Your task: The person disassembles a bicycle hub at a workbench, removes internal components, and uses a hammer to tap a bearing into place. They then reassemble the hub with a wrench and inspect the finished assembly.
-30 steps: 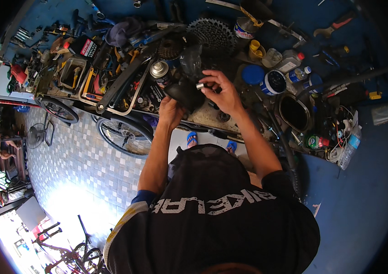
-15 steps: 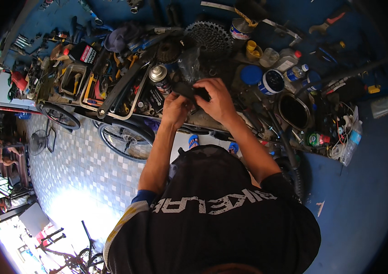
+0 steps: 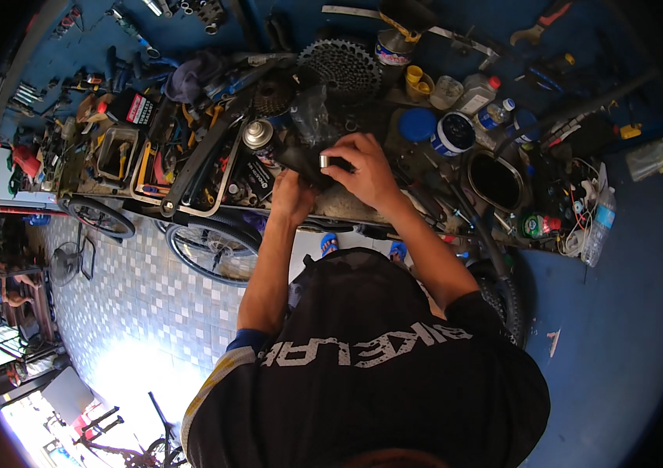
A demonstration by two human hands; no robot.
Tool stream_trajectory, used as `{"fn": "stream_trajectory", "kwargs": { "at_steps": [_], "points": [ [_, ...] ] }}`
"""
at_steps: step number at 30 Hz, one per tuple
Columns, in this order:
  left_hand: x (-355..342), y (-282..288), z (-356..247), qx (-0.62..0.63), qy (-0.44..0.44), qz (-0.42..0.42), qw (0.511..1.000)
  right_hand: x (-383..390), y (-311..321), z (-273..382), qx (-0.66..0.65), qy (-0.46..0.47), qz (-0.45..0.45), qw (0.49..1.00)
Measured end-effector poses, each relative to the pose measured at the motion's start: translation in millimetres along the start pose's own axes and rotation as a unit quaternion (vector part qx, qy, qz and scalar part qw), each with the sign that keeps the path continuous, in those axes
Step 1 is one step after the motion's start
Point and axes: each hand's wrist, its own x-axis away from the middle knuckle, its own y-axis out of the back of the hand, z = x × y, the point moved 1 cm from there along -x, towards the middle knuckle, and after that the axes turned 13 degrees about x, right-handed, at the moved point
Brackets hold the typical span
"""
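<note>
Over the front of the cluttered workbench, my right hand pinches a small shiny silver cylinder between thumb and fingers. Just to its left, my left hand is closed on a dark, flat, soft-looking piece, whose kind I cannot make out. Part of that piece lies in shadow close to the cylinder; whether the two touch is unclear. A spray can with a silver top stands beyond my left hand. Behind my hands lies a clear plastic bag.
A large bicycle cassette rests at the back. On the right are an open tub, a blue lid and a dark oval container. Tools fill a metal-rimmed tray on the left. Below the bench edge stands a bicycle wheel.
My right hand has shifted slightly left and turned, and the silver cylinder now shows in its fingers. My left hand has moved slightly down. The whole view has shifted a little.
</note>
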Motion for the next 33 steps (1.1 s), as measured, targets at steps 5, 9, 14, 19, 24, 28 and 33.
{"fn": "stream_trajectory", "kwargs": {
  "at_steps": [5,9,14,19,24,28,33],
  "points": [
    [-2.1,-1.6,6.7,-0.127,-0.026,0.038,0.991,0.5,-4.2,9.1,0.160,0.068,0.042,0.984],
    [0.1,-6.8,-1.7,-0.114,-0.012,0.046,0.992,3.2,-6.9,2.6,0.101,0.069,0.019,0.992],
    [-5.5,-0.4,-11.1,-0.032,0.043,0.103,0.993,6.3,-14.9,-6.8,-0.059,0.030,-0.002,0.998],
    [-11.2,0.2,2.3,0.053,0.042,0.111,0.991,5.1,-26.4,-1.9,-0.287,-0.097,0.027,0.953],
    [-6.0,-23.2,10.0,0.083,0.035,0.096,0.991,11.2,-41.6,-10.4,-0.388,-0.159,0.009,0.908],
    [-3.1,-9.9,-3.5,0.029,0.029,0.110,0.993,8.8,-33.1,-21.6,-0.197,-0.072,0.021,0.977],
    [-5.1,-8.6,-17.1,-0.196,-0.012,0.026,0.980,-11.1,0.4,-1.8,0.063,0.055,0.113,0.990]
  ]
}}
